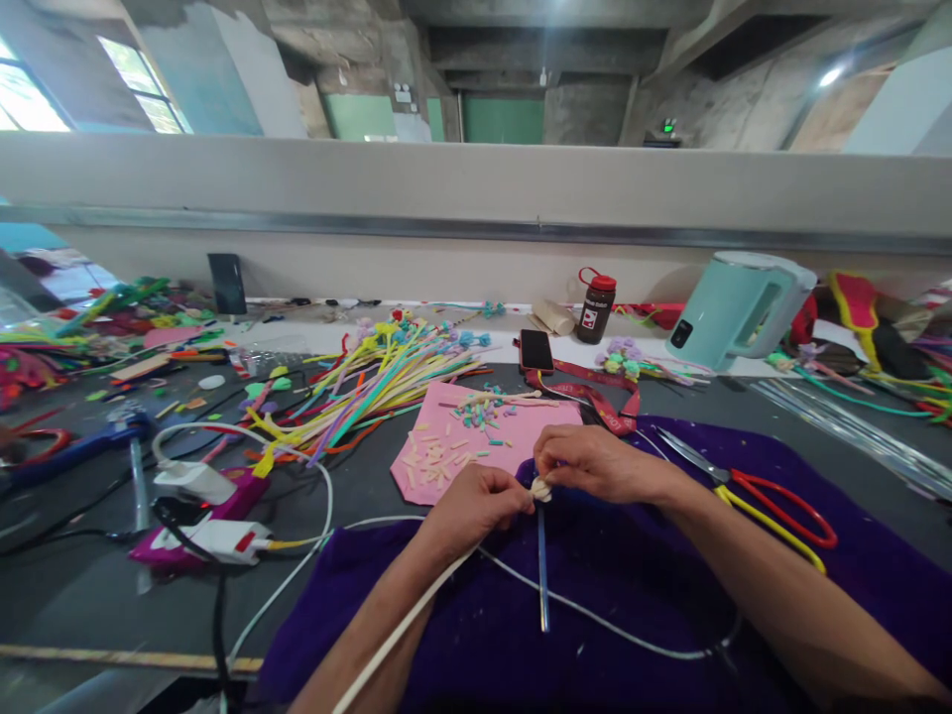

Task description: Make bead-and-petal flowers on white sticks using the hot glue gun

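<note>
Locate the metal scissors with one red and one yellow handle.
In the head view, the scissors lie on the right, on the dark purple cloth, just beyond the person's bare right forearm.

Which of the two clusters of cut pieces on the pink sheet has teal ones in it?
The farther cluster, toward the phone: it mixes teal with other colours, while the nearer cluster looks pale throughout.
</note>
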{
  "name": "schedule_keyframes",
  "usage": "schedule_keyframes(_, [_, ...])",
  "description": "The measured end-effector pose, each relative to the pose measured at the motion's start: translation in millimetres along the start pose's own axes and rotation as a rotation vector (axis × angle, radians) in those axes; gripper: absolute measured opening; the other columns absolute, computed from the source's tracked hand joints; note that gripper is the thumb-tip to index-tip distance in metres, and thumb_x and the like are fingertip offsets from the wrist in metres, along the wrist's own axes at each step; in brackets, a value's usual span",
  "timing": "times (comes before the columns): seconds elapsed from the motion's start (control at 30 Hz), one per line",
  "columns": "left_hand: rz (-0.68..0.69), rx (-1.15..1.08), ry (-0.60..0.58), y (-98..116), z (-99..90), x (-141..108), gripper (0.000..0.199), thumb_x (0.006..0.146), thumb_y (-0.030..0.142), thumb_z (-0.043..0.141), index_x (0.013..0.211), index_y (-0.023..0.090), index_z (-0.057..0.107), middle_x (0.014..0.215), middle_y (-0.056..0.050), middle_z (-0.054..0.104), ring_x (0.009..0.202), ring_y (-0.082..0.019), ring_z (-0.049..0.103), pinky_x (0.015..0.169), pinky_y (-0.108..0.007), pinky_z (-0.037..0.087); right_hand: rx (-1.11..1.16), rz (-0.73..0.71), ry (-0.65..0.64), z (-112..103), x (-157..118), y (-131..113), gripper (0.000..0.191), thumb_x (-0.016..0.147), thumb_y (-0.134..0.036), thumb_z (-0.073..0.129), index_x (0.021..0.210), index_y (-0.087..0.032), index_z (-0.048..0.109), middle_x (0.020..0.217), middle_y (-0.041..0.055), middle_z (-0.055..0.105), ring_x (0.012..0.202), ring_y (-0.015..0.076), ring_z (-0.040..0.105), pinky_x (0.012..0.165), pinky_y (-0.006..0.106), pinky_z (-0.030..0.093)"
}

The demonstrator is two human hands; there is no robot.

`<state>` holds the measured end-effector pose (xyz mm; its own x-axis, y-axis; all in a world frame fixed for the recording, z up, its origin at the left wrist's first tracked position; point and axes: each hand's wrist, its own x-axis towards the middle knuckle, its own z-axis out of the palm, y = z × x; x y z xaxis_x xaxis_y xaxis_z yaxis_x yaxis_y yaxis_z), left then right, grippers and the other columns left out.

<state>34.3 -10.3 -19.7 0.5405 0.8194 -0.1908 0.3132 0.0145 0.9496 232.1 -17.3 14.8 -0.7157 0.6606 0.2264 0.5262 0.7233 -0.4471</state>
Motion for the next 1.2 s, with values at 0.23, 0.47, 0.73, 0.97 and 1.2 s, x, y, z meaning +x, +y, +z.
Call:
schedule_keyframes(0.23, [-0.029, 0.015, -0.024, 0, 0.2, -1, 0.016, 0.062, 0.026, 0.057, 0.058, 0.011, 0.064, 0.039, 0.005, 0.044, 0.038, -0.007, 0.035, 0.041, -0.021, 0.022, 0.047, -0.008, -0.05, -1, -1, 1, 0.009, 0.084, -0.018, 0.047, 0.079, -0.015, 0.055, 0.084, 0.0027, 0.056, 0.075, 0.0125, 0.051, 0.069, 0.024, 0.04])
schedule_keyframes(0.47, [-0.039, 0.035, -0.032, 1, 0.5, -1, 0.018, 0.062, 0.027, 0.057, 0.058, 0.011, 0.064, 0.04, 0.005, 0.045, 0.039, -0.007, 0.035, 0.041, -0.021, 0.023, 0.024, -0.003, -0.086, 0, -1, 4, 0.01, 0.084, -0.018, 0.047, 0.078, -0.016, 0.056, 0.084, 0.0023, 0.057, 0.075, 0.0127, 0.052, 0.069, 0.024, 0.04])
schedule_keyframes(0.73, [-0.046, 0.036, -0.023, -2, 2.5, -1, 0.016, 0.061, 0.027, 0.059, 0.057, 0.012, 0.063, 0.039, 0.005, 0.044, 0.038, -0.007, 0.035, 0.04, -0.021, 0.022, -0.002, 0.024, -0.108, 0, -1, 4, 0.011, 0.083, -0.019, 0.048, 0.079, -0.016, 0.057, 0.082, 0.0023, 0.058, 0.074, 0.013, 0.052, 0.069, 0.025, 0.04])
schedule_keyframes(0.97, [-0.032, 0.019, 0.003, 0, -0.3, 0, 0.019, 0.062, 0.029, 0.057, 0.059, 0.011, 0.064, 0.039, 0.004, 0.045, 0.038, -0.007, 0.035, 0.04, -0.021, 0.022, 0.138, -0.003, 0.002, -3, -1, 4, 0.016, 0.085, -0.023, 0.047, 0.082, -0.015, 0.061, 0.083, 0.0035, 0.059, 0.077, 0.0127, 0.055, 0.071, 0.025, 0.042])
schedule_keyframes(1.2, [-0.01, -0.206, 0.078, 0, -9.7, -1, 0.031, 0.068, 0.04, 0.057, 0.07, 0.011, 0.065, 0.043, 0.002, 0.049, 0.036, -0.005, 0.032, 0.039, -0.02, 0.019, 0.342, 0.106, 0.349, -14, -2, 0, 0.019, 0.084, -0.028, 0.047, 0.087, -0.018, 0.063, 0.085, 0.0043, 0.062, 0.081, 0.0152, 0.056, 0.073, 0.029, 0.044])
